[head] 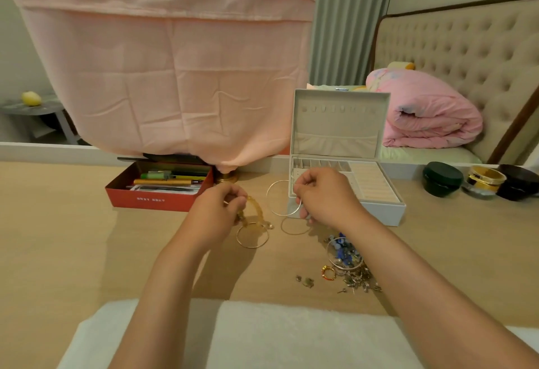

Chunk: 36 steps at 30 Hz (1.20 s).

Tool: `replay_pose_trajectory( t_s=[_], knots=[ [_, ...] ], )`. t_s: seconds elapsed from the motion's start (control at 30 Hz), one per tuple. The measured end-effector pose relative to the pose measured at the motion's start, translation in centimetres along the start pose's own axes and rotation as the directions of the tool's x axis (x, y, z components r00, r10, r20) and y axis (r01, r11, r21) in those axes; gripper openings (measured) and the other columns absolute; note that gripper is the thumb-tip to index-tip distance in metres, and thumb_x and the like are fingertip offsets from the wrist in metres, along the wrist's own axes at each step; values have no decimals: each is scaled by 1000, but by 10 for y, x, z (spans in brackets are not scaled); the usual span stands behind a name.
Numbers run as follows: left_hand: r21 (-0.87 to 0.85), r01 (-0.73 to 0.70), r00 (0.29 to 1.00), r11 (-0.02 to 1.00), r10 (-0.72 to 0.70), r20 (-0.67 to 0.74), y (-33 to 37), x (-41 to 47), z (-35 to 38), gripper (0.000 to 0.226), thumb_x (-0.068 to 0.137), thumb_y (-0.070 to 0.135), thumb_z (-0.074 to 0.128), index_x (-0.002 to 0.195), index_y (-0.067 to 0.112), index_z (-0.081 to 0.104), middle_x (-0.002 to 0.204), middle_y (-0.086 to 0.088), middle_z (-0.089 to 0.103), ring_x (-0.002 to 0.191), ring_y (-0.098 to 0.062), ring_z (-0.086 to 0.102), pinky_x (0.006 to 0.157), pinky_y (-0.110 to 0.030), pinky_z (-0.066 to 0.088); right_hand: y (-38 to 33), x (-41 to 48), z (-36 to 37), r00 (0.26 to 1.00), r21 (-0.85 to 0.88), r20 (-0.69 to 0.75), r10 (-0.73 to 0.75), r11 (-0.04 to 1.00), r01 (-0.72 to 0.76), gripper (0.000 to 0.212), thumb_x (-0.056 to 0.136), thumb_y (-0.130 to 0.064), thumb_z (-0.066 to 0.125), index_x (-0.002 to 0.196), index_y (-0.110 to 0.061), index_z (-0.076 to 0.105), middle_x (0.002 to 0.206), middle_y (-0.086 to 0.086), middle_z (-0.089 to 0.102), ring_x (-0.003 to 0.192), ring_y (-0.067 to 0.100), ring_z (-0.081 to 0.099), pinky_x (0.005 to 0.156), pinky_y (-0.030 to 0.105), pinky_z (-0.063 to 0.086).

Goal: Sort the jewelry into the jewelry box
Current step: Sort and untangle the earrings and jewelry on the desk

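Jewelry is mid-sort, by the look of it. The right hand (325,196) hangs just before the open jewelry box (379,212), its fingers pinching a thin silver hoop (267,198), while the left hand (217,211) has its fingers curled round an amber bracelet (256,208) just above the desk (87,237). Two gold hoops (252,247) lie on the desk between the hands (whether the right hand also touches the nearer one cannot be told). A loose pile (347,255) of beads, rings and small pieces waits near the right forearm, so most of the job looks undone. The next move probably calls for carrying the hoop over the box's front wall into a compartment wide enough for it. A red box (151,201) of pens sits at the desk's far edge, and three jars (442,179) stand toward its far right corner. A pink cloth (175,77) hangs behind, with a bed and pink quilt (423,112) beyond.
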State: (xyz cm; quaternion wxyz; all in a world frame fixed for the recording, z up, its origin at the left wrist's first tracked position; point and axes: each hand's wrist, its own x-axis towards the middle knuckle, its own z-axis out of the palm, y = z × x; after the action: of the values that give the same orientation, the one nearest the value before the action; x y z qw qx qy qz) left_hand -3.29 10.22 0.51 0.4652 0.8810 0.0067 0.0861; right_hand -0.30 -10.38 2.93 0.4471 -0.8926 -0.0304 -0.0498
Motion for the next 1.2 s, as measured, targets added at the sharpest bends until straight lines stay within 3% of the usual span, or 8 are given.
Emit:
replay_pose_trajectory(
  t_s=[0.13, 0.37, 0.5, 0.73, 0.83, 0.93, 1.07, 1.2],
  knots=[
    [45, 145, 989, 988, -146, 17, -17, -1, -17, 7, 99, 21, 59, 99, 24, 65, 95, 1, 67, 84, -16, 67, 77, -31, 61, -11, 15, 42, 998, -124, -38, -42, 992, 37, 18, 92, -13, 55, 77, -17, 65, 83, 6, 72, 77, 28, 72, 73, 39, 60],
    [296, 322, 946, 899, -321, -54, -32, 6, -26, 13, 97, 19, 60, 108, 20, 66, 105, -3, 61, 100, -21, 59, 93, -36, 54, -17, 40, 96, 999, -301, -39, -33, 953, 19, 16, 93, -10, 55, 92, -9, 71, 97, 9, 70, 87, 28, 68, 67, 28, 50],
    [388, 279, 959, 878, -279, -57, -38, 4, -20, 15, 95, 19, 62, 107, 23, 71, 107, 1, 67, 97, -16, 61, 84, -31, 51, -14, 48, 108, 1000, -334, -13, -21, 942, 16, 14, 95, -11, 58, 99, -7, 71, 102, 11, 69, 90, 28, 67, 75, 34, 56],
    [452, 213, 976, 866, -204, -70, -32, 5, -18, 24, 95, 30, 63, 119, 27, 66, 118, 0, 63, 104, -17, 58, 90, -34, 52, -9, 37, 80, 980, -371, 152, -129, 912, 178, 29, 101, -21, 56, 127, -12, 67, 127, 7, 67, 114, 25, 63, 99, 35, 50],
    [499, 82, 995, 863, -44, -87, -24, 4, -5, 28, 95, 34, 63, 122, 32, 66, 125, 4, 58, 113, -16, 52, 97, -35, 50, -3, 24, 59, 950, -425, 252, -182, 861, 278, 25, 100, -21, 58, 120, -16, 72, 119, 2, 70, 109, 20, 64, 98, 35, 51],
    [556, -112, 994, 824, 97, 57, -24, 2, 14, 38, 95, 40, 58, 133, 35, 59, 142, 8, 50, 129, -16, 41, 105, -35, 40, 6, 13, 51, 916, -457, 363, -171, 823, 336, 19, 96, -22, 64, 111, -19, 76, 110, -4, 72, 98, 12, 65, 92, 31, 54],
    [604, -151, 971, 783, 1, 241, -33, 2, 28, 57, 97, 44, 52, 150, 34, 35, 163, 5, 22, 149, -21, 15, 119, -41, 24, 16, 8, 46, 901, -439, 394, -182, 824, 359, 13, 93, -19, 68, 98, -19, 79, 98, -4, 73, 88, 10, 65, 85, 28, 55],
    [635, -160, 951, 756, -55, 304, -39, 6, 34, 58, 104, 47, 35, 157, 33, 17, 167, 3, 8, 153, -21, 2, 123, -41, 8, 27, 8, 32, 918, -532, 365, -156, 774, 343, 14, 92, -14, 66, 96, -18, 79, 98, 0, 71, 87, 15, 66, 83, 32, 57]
  ],
)
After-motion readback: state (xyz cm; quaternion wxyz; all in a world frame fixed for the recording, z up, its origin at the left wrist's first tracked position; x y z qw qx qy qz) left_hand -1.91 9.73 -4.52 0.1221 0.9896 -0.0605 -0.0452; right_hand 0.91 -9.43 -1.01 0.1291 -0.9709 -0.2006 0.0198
